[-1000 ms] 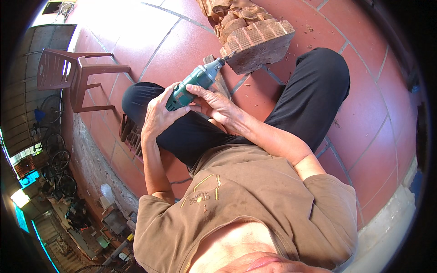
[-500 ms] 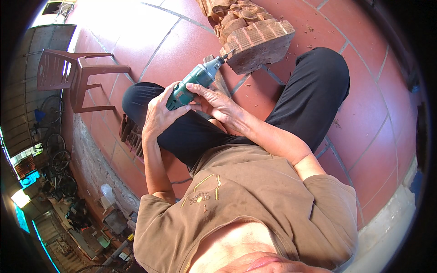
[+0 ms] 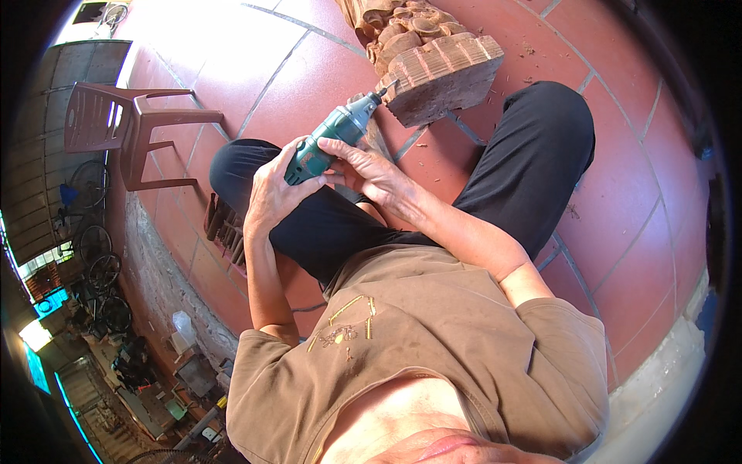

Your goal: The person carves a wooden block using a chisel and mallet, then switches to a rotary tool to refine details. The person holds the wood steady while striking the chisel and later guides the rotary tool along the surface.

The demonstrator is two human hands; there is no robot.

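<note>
Both my hands hold a green rotary tool [image 3: 318,155] with a grey front end and a thin dark bit, pointing up and to the right. My left hand [image 3: 272,189] wraps round its rear part. On its right side my right hand [image 3: 375,176] grips it, thumb along the body; some fingers of each hand are hidden. The bit's tip is at the near left corner of a carved wooden figure [image 3: 413,46]; I cannot tell whether it touches. That figure lies on the floor, its flat ridged base turned towards me.
My bent legs in dark trousers [image 3: 533,162] flank the work. A bundle of slim tools [image 3: 224,230] lies by my left knee. A brown plastic chair [image 3: 133,127] stands at the left. Wood chips dot the red tiled floor [image 3: 634,232]. Bicycles [image 3: 94,243] and clutter line the far left.
</note>
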